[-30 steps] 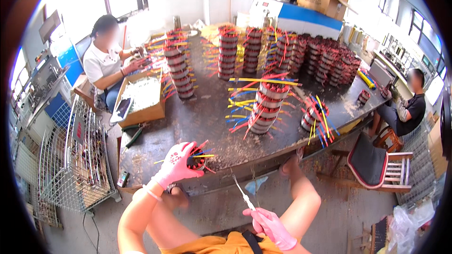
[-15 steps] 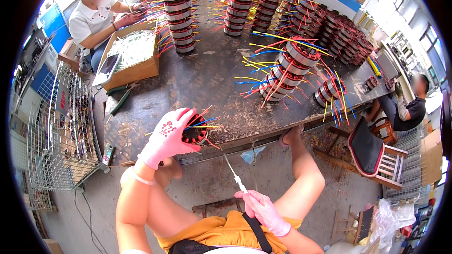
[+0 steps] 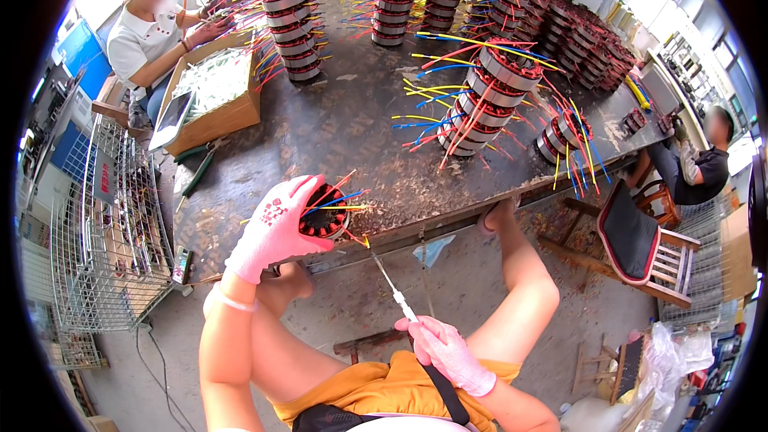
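Note:
At the table's near edge my left hand (image 3: pixel 278 224), in a pink glove, is wrapped round a motor stator (image 3: pixel 326 224). The stator has a dark ring, red windings and red, blue and yellow lead wires (image 3: pixel 340 199) pointing to the right. My right hand (image 3: pixel 448 351), also gloved in pink, grips the white handle of a slim metal-shafted tool (image 3: pixel 387 278). Its shaft points up and left at a red lead that hangs off the stator's right side. A small orange-yellow spot (image 3: pixel 366 242) shows at the tip; I cannot make out what it is.
Tall stacks of stators (image 3: pixel 488 104) stand across the dark table (image 3: pixel 336 136), wires sticking out. At far left are a cardboard box (image 3: pixel 212 132) of white pieces, green-handled pliers (image 3: pixel 198 173) and a person working. Wire cages (image 3: pixel 104 232) flank the left; a chair (image 3: pixel 636 232) stands right.
The tool's tip has moved slightly up and left to the red lead, where an orange-yellow spot now shows. The stator has turned a little in my left hand.

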